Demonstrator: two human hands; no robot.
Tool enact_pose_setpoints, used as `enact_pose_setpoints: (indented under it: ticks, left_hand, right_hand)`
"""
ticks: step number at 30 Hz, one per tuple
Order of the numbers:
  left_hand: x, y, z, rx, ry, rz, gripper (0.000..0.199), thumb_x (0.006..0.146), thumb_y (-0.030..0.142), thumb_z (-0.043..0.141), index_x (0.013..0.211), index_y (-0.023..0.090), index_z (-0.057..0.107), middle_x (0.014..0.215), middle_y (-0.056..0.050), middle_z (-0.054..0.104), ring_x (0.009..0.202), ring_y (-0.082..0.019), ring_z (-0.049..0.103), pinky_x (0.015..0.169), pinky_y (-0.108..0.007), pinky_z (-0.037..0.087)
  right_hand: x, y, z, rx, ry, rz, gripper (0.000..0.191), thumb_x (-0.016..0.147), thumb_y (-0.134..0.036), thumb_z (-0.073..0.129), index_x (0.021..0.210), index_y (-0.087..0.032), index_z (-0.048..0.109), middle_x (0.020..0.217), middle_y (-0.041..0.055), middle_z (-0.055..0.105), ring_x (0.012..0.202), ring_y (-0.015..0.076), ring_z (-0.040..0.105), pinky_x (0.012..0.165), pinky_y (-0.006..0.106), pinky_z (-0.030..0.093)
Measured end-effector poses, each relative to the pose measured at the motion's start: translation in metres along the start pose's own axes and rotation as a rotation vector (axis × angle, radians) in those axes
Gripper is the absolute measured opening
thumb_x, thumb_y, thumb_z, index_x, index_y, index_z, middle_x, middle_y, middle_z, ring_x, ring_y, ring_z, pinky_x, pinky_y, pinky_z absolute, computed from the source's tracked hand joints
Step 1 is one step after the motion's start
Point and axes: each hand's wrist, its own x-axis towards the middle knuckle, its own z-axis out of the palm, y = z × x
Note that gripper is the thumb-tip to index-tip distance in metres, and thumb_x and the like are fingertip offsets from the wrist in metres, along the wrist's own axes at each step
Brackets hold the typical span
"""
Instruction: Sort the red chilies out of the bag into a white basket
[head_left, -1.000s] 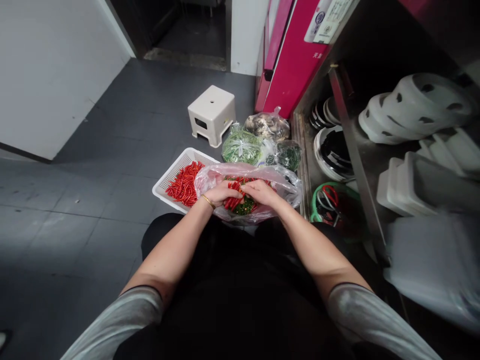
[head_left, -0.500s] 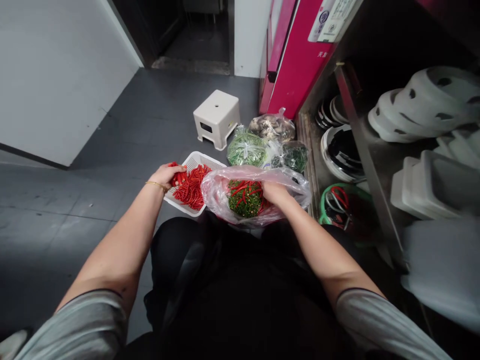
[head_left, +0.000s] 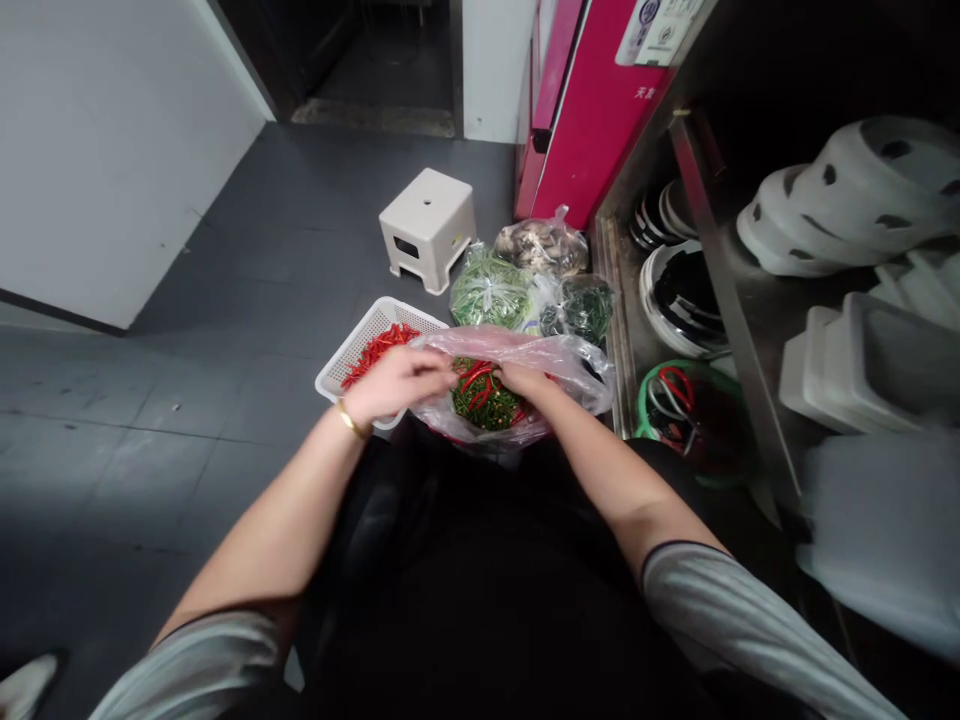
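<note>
A clear plastic bag point(head_left: 581, 365) stands in front of my knees, its mouth wide. Inside it lie red chili peppers point(head_left: 477, 376) on a heap of green stems point(head_left: 491, 408). My right hand point(head_left: 521, 380) reaches into the bag, its fingers bent against some of the red chilies; the fingertips are partly hidden. Over the bag's left rim, my left hand point(head_left: 405, 380) stretches its fingers toward the chilies, slightly blurred and holding nothing visible. Below and behind it, a white perforated basket point(head_left: 352, 345) contains more red chilies point(head_left: 386, 348).
Beyond the bag lie tied bags of green vegetables point(head_left: 491, 290), dark greens point(head_left: 589, 308) and mushrooms point(head_left: 541, 246). A white stool point(head_left: 427, 215) stands behind the basket. On the right, a metal shelf point(head_left: 731, 320) bears stacked containers, with a green basket point(head_left: 679, 420) underneath.
My left hand has let go of its red chilies over the basket and moved right to the bag's edge. Inside the bag, my right hand has shifted slightly left.
</note>
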Motion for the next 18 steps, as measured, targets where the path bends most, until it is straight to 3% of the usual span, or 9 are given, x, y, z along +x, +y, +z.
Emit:
enact_pose_setpoints:
  ticks: [3,6,9,13,18]
  left_hand:
    - [0.024,0.001,0.047,0.316,0.167,0.152,0.015,0.077,0.019,0.063,0.090,0.018,0.071,0.094,-0.009,0.070,0.092,-0.024,0.060,0.089,-0.037,0.044]
    - [0.053,-0.014,0.067,0.396,0.257,0.193,0.024,0.077,0.018,0.062,0.100,0.019,0.068,0.111,-0.012,0.066,0.113,-0.028,0.052,0.097,-0.036,0.038]
    - [0.067,-0.023,0.065,0.287,0.164,0.163,0.005,0.077,0.023,0.064,0.079,0.019,0.067,0.087,-0.009,0.066,0.096,-0.024,0.058,0.085,-0.029,0.041]
    - [0.067,-0.019,0.057,-0.053,0.115,0.159,0.021,0.084,0.034,0.057,0.070,0.017,0.058,0.067,-0.002,0.055,0.066,-0.014,0.052,0.066,-0.023,0.039]
    - [0.060,-0.004,0.064,-0.469,0.026,0.102,0.043,0.081,0.057,0.056,0.068,0.017,0.049,0.057,0.005,0.039,0.049,-0.006,0.033,0.048,-0.019,0.027]
  right_hand:
    - [-0.008,-0.003,-0.020,-0.034,0.018,0.001,0.028,0.090,-0.023,0.055,0.116,-0.020,0.066,0.114,0.0096,0.068,0.108,0.0244,0.059,0.097,0.036,0.041]
    - [-0.022,-0.006,-0.040,-0.024,0.020,-0.065,0.018,0.090,-0.022,0.054,0.099,-0.017,0.070,0.103,0.0109,0.070,0.100,0.0230,0.061,0.091,0.032,0.043]
    - [-0.037,-0.005,-0.053,0.245,-0.038,-0.148,0.019,0.090,-0.028,0.052,0.086,-0.016,0.068,0.084,0.0057,0.068,0.078,0.0173,0.062,0.076,0.029,0.046]
    - [-0.045,0.001,-0.060,0.837,-0.185,-0.118,0.038,0.082,-0.052,0.058,0.085,-0.015,0.066,0.056,-0.0051,0.051,0.044,0.0086,0.045,0.048,0.022,0.039]
    - [-0.044,-0.011,-0.059,1.238,-0.076,-0.105,0.043,0.069,-0.058,0.070,0.074,-0.017,0.061,0.048,-0.0102,0.034,0.039,0.0050,0.024,0.039,0.020,0.038]
